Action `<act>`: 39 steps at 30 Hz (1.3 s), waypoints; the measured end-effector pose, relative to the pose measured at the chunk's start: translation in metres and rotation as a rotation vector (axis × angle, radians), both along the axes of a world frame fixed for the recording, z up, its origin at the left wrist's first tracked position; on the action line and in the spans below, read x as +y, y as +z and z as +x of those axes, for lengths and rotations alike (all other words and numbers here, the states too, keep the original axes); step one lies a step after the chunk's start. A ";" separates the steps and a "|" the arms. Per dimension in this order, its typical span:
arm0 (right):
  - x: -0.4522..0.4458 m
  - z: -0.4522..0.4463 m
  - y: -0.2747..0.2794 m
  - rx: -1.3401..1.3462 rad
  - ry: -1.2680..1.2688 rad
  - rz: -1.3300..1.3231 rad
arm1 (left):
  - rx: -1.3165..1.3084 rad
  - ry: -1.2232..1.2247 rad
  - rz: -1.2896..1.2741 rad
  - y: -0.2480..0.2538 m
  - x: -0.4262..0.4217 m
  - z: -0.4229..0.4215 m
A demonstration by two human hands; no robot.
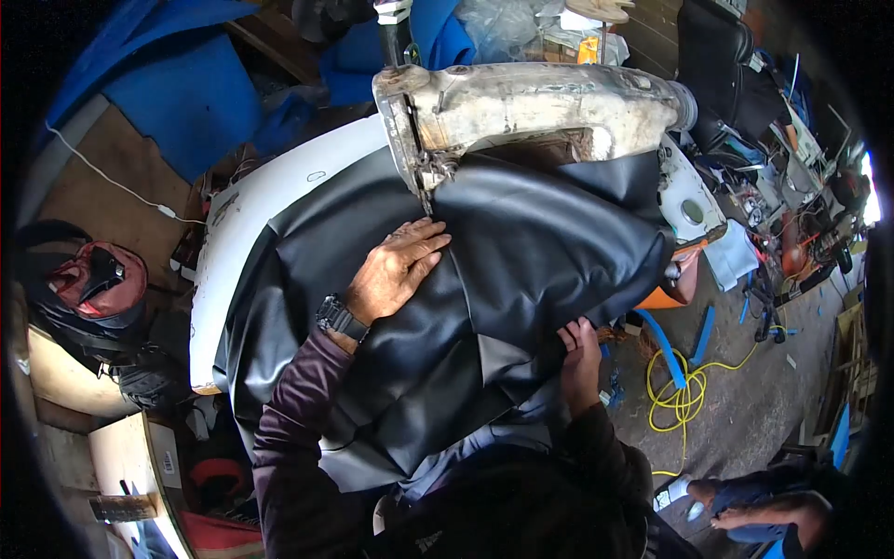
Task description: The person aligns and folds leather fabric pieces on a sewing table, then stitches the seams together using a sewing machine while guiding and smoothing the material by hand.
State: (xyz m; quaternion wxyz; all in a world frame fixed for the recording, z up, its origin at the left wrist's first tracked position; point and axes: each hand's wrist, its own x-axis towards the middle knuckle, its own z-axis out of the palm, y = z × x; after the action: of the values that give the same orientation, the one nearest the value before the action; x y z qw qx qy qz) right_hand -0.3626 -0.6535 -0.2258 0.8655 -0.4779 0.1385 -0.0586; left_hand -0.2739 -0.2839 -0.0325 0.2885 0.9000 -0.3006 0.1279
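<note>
A large sheet of black, leather-like material (549, 242) drapes over a worn white sewing machine's table and down over my lap. Its surface is creased, and a seam runs down from the needle area. My left hand (396, 265), with a black watch on the wrist, lies flat on the material, fingers stretched out just below the machine's needle (427, 200). At the right edge of the sheet, my right hand (579, 359) grips the material with bent fingers; its thumb is hard to make out. The sewing machine (540, 101) arches over the sheet's far side.
The white table top (237, 242) shows at the left. A black backpack (93, 289) and blue sheets (186, 102) lie beyond it. On the right floor are a coiled yellow cord (684, 401) and cluttered tools. Another person's legs (773, 512) show at the lower right.
</note>
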 end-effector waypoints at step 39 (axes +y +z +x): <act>0.076 -0.002 0.095 -0.142 0.722 -0.155 | 0.092 -0.028 0.019 0.025 -0.012 -0.008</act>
State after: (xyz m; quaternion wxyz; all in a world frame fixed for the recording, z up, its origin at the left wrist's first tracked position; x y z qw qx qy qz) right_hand -0.3641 -0.5780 -0.1310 0.7991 -0.5547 -0.1040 0.2073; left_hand -0.2819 -0.2956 -0.0074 0.2952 0.9033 -0.3010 0.0794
